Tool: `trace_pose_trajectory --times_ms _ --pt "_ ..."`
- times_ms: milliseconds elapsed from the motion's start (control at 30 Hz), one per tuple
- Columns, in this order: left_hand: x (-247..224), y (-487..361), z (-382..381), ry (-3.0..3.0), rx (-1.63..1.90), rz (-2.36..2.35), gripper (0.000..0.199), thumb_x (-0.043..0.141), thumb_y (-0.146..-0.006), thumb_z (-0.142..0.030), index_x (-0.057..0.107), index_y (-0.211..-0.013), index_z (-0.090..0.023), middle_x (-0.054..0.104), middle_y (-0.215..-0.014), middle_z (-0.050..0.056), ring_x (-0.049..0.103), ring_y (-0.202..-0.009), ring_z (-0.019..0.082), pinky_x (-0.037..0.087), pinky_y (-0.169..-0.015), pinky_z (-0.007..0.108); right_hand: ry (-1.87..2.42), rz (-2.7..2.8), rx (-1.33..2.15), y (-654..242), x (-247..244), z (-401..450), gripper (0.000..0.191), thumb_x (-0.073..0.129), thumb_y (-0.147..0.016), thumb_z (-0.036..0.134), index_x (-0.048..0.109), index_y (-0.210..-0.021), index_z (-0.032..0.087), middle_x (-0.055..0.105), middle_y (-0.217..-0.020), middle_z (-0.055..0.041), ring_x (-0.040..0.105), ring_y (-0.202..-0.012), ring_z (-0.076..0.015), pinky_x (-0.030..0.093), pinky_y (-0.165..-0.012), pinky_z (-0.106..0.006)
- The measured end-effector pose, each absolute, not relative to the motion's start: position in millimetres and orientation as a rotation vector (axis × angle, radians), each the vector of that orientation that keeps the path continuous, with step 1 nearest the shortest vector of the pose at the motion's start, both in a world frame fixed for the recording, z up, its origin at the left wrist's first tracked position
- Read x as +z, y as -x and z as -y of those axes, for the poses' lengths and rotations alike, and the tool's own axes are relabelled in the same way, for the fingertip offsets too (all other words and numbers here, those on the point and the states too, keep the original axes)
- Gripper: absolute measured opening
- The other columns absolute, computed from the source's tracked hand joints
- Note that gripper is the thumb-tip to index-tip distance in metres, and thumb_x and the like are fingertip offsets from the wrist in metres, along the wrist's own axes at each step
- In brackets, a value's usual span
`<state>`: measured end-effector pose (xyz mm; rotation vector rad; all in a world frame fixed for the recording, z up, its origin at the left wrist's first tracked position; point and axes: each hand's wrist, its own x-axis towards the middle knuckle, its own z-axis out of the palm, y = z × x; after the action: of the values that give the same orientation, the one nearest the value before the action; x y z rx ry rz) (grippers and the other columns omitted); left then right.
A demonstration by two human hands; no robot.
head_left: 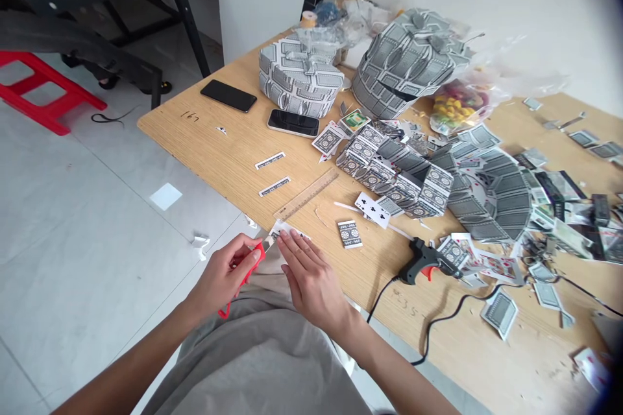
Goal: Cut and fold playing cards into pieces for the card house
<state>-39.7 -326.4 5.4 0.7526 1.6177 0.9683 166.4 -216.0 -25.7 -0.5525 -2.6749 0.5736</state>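
Red-handled scissors (253,264) are gripped in my left hand (222,277), their blades pointing at a playing card (281,227) on the table's front edge. My right hand (311,277) lies palm down over that card, fingers stretched and side by side, hiding much of it. Just beyond the card is a clear ruler (305,194). Two narrow card strips (275,186) lie behind it to the left. A folded patterned card piece (349,234) rests right of my right hand, near a face-up clubs card (372,209).
A black glue gun (429,260) with a trailing cord is at the right front. Card-built structures (394,172), two phones (228,95), plastic bags (460,104) and scattered cards cover the table's back and right. A red stool (43,94) stands on the floor at left.
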Motion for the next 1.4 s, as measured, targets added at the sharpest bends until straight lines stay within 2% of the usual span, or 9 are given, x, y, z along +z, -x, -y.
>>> trace_pose_trajectory --times_ms 167,367,533,733,867,967,1167,1400 --pt "5 44 322 -0.758 0.987 -1.655 0.038 0.061 -0.105 -0.061 0.061 -0.114 -0.024 0.060 -0.074 -0.003 0.051 -0.061 0.013 0.044 -0.047 0.021 0.534 2.666 0.629 -160 -23 211 0.064 0.050 -0.109 0.012 0.037 -0.171 0.015 0.051 -0.170 -0.0131 0.044 -0.162 -0.0309 0.048 -0.129 -0.056" --pt "7 50 321 -0.763 0.985 -1.661 0.038 0.063 -0.103 -0.060 0.062 -0.112 -0.023 0.062 -0.074 -0.002 0.052 -0.062 0.013 0.044 -0.050 0.021 0.552 2.672 0.623 -161 -22 205 0.054 0.051 -0.109 0.013 0.049 -0.163 0.009 0.044 -0.173 -0.0220 0.054 -0.155 -0.0323 0.053 -0.126 -0.051" --pt "3 53 325 -0.798 0.967 -1.651 0.038 0.061 -0.105 -0.060 0.064 -0.111 -0.023 0.059 -0.072 -0.003 0.050 -0.060 0.013 0.043 -0.048 0.022 0.534 2.691 0.555 -162 -24 205 0.060 0.049 -0.110 0.012 0.039 -0.170 0.010 0.051 -0.170 -0.0157 0.046 -0.161 -0.0308 0.049 -0.130 -0.053" --pt "-1 52 327 -0.816 0.958 -1.658 0.036 0.061 -0.105 -0.059 0.065 -0.111 -0.024 0.059 -0.071 -0.003 0.049 -0.059 0.013 0.042 -0.047 0.021 0.507 2.710 0.586 -164 -24 202 0.061 0.049 -0.111 0.014 0.038 -0.171 0.011 0.049 -0.171 -0.0142 0.045 -0.162 -0.0286 0.046 -0.132 -0.050" --pt "-2 49 326 -0.819 0.981 -1.649 0.035 0.060 -0.105 -0.058 0.064 -0.111 -0.024 0.057 -0.071 -0.004 0.050 -0.060 0.012 0.044 -0.049 0.021 0.507 2.712 0.594 -165 -24 201 0.063 0.049 -0.112 0.015 0.034 -0.172 0.013 0.047 -0.172 -0.0137 0.044 -0.162 -0.0288 0.044 -0.133 -0.051" --pt "-1 47 327 -0.806 0.966 -1.641 0.037 0.060 -0.105 -0.060 0.063 -0.110 -0.024 0.057 -0.071 -0.004 0.048 -0.058 0.013 0.042 -0.044 0.021 0.511 2.701 0.590 -165 -25 202 0.065 0.049 -0.112 0.015 0.030 -0.174 0.014 0.047 -0.172 -0.0139 0.043 -0.163 -0.0288 0.044 -0.132 -0.051" --pt "2 43 325 -0.779 0.975 -1.638 0.039 0.061 -0.104 -0.061 0.062 -0.111 -0.023 0.059 -0.072 -0.003 0.049 -0.057 0.013 0.042 -0.041 0.020 0.503 2.713 0.594 -165 -28 202 0.066 0.050 -0.111 0.015 0.030 -0.174 0.013 0.046 -0.173 -0.0141 0.042 -0.163 -0.0290 0.044 -0.132 -0.052" --pt "5 36 324 -0.771 0.973 -1.627 0.038 0.060 -0.104 -0.062 0.061 -0.107 -0.024 0.058 -0.073 -0.003 0.050 -0.058 0.013 0.041 -0.039 0.019 0.499 2.698 0.619 -164 -27 202 0.071 0.048 -0.112 0.016 0.020 -0.177 0.017 0.045 -0.173 -0.0154 0.042 -0.163 -0.0300 0.046 -0.131 -0.054"
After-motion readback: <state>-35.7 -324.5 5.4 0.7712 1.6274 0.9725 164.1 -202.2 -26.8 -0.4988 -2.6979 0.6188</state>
